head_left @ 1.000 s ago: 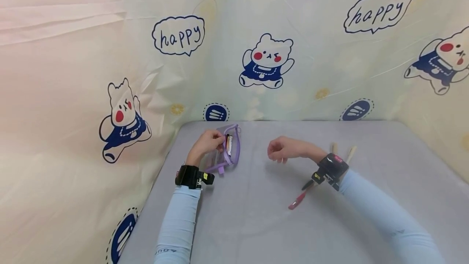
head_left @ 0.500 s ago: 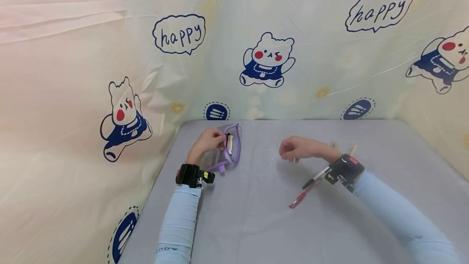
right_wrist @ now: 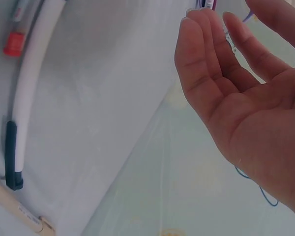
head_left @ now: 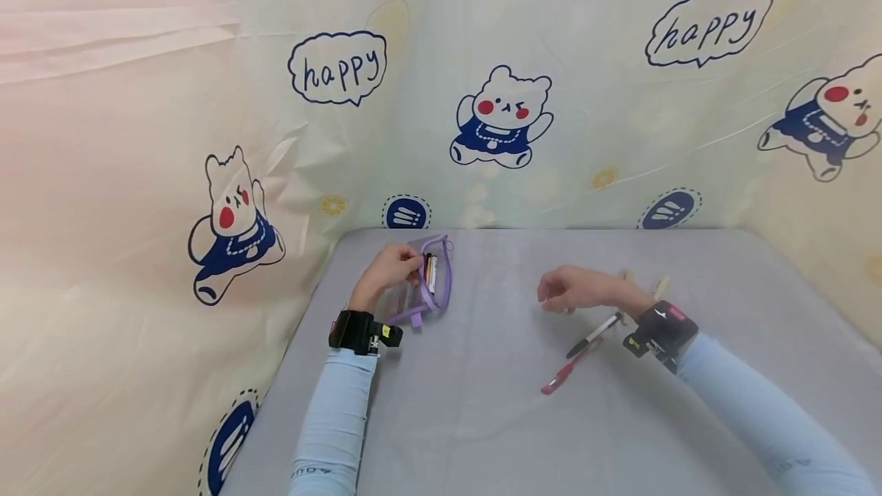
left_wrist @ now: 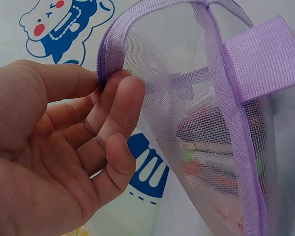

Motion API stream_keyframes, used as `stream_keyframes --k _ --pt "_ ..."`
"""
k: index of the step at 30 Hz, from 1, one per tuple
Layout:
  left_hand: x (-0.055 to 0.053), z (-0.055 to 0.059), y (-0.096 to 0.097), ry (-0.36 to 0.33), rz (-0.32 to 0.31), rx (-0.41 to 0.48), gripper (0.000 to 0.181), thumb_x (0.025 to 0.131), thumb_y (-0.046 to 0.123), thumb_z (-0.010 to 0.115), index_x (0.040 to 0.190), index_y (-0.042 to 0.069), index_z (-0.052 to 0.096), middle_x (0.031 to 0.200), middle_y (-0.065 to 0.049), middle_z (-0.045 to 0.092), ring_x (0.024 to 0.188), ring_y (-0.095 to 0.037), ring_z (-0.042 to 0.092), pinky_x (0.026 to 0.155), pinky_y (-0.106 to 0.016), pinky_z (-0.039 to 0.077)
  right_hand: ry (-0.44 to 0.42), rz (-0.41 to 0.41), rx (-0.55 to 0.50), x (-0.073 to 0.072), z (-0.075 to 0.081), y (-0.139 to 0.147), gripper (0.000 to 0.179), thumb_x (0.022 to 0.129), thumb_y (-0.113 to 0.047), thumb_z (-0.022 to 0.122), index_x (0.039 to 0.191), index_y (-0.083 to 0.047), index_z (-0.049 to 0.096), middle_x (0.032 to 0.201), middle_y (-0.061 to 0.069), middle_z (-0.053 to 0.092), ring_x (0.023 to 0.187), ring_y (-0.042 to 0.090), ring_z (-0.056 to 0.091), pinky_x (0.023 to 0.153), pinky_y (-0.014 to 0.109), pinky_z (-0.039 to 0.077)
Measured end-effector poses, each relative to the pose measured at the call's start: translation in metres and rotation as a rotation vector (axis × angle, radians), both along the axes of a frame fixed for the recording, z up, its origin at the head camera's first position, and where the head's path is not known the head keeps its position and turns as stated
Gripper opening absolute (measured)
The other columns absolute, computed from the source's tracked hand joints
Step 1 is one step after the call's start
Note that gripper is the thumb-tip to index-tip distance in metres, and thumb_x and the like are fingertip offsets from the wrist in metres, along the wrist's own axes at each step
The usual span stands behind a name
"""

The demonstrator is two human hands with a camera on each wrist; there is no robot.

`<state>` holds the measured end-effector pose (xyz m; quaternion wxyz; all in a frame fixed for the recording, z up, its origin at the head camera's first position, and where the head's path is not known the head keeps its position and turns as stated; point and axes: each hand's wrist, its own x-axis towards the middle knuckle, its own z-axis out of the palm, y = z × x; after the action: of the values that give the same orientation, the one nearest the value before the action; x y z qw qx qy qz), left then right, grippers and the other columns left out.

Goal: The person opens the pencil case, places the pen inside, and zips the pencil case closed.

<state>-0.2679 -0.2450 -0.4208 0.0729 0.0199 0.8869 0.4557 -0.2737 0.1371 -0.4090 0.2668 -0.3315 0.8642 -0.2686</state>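
Note:
My left hand (head_left: 391,266) pinches the purple zipper rim of a mesh pencil case (head_left: 448,275) between thumb and fingers. The case stands with its mouth spread, and several pens (head_left: 432,272) show inside. In the left wrist view, the fingertips of the left hand (left_wrist: 73,132) hold the case's trim edge, and coloured pens blur through the mesh. Above the table's right half hovers my right hand (head_left: 577,289), fingers loosely bent around nothing. A white pen with a black cap (head_left: 586,345) and a red pen (head_left: 560,380) lie below that wrist.
Two beige pens (head_left: 661,286) lie farther back on the right, partly behind the right forearm. The right wrist view shows one beige pen (right_wrist: 17,206) near the white pen (right_wrist: 33,83). A printed curtain (head_left: 586,98) rises behind the grey table (head_left: 482,404).
My right hand has moved right, away from the pencil case, with nothing in it, uncovering more of the white and red pens. The left hand keeps its pinch on the case.

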Motion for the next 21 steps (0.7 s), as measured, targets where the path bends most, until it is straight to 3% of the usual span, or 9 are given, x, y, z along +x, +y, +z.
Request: stream_keyframes --k 7,14,21 --pt "-0.001 0.0 -0.001 -0.002 0.005 -0.005 0.021 0.101 0.019 0.053 0.104 0.002 0.065 0.087 -0.01 0.066 0.074 -0.019 0.066 0.09 -0.047 0.054 0.039 -0.007 0.035 0.0 -0.006 0.013 0.015 0.092 -0.014 0.065 0.104 -0.005 0.065 0.087 0.001 0.063 0.076 0.015 0.056 0.065 0.028 0.049" --pt "-0.003 0.0 -0.002 -0.013 0.003 -0.003 0.023 0.101 0.02 0.053 0.107 0.002 0.065 0.086 -0.009 0.066 0.076 -0.022 0.067 0.089 -0.045 0.053 0.08 -0.004 0.118 0.003 -0.013 0.026 0.01 0.091 -0.011 0.065 0.101 -0.01 0.067 0.089 -0.003 0.062 0.084 0.015 0.054 0.074 0.029 0.047" --pt "-0.004 -0.002 -0.003 0.004 -0.001 0.005 0.019 0.1 0.018 0.054 0.101 0.003 0.065 0.083 -0.009 0.066 0.075 -0.024 0.067 0.088 -0.048 0.054 0.052 0.026 0.159 0.009 -0.013 0.036 0.011 0.086 -0.007 0.068 0.096 -0.01 0.066 0.085 -0.003 0.061 0.082 0.014 0.053 0.073 0.028 0.046"
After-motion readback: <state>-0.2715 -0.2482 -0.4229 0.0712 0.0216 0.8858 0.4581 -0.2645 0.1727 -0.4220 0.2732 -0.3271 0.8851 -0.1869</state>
